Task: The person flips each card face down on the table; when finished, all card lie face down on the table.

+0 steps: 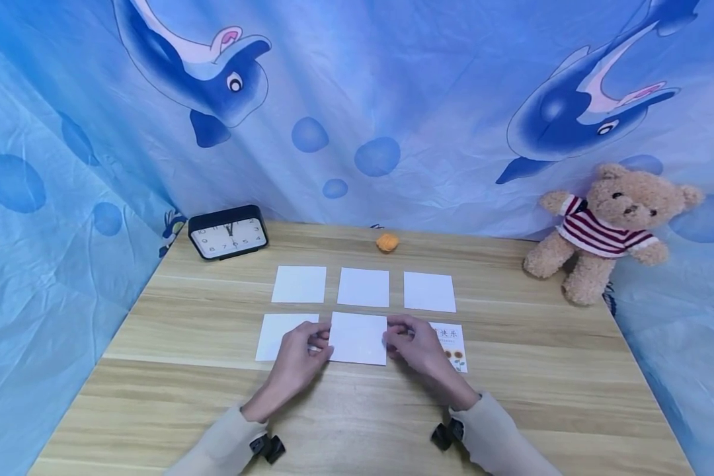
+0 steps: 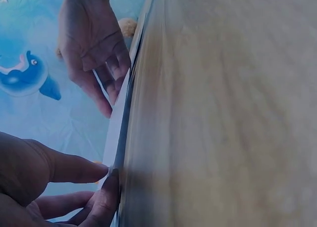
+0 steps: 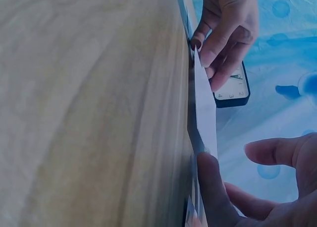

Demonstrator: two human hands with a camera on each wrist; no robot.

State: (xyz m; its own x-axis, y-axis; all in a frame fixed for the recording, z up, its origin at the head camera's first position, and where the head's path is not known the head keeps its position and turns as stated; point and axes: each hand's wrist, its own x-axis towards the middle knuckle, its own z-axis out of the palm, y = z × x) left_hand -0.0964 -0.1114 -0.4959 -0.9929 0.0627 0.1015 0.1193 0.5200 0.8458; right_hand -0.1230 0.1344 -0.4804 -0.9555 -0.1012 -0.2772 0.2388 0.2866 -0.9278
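Note:
A blank white card (image 1: 358, 338) is between the two hands in the middle of the front row, its left edge raised off the wood in the right wrist view. My left hand (image 1: 300, 354) pinches that edge between thumb and finger. At the card's right edge is my right hand (image 1: 418, 347); in the right wrist view one finger (image 3: 210, 175) touches the card while another stands apart from it. Left of it lies a second blank card (image 1: 270, 337), partly behind the left hand. A card printed with sunflowers and characters (image 1: 454, 350) lies face up, partly hidden by the right hand.
Behind, three blank cards form a row: left (image 1: 299, 284), middle (image 1: 363, 287), right (image 1: 429, 291). Farther back are a black clock (image 1: 228, 233), a small orange object (image 1: 387, 242) and a teddy bear (image 1: 615, 225). A blue dolphin curtain (image 1: 357, 99) hangs behind the wooden table (image 1: 541, 357).

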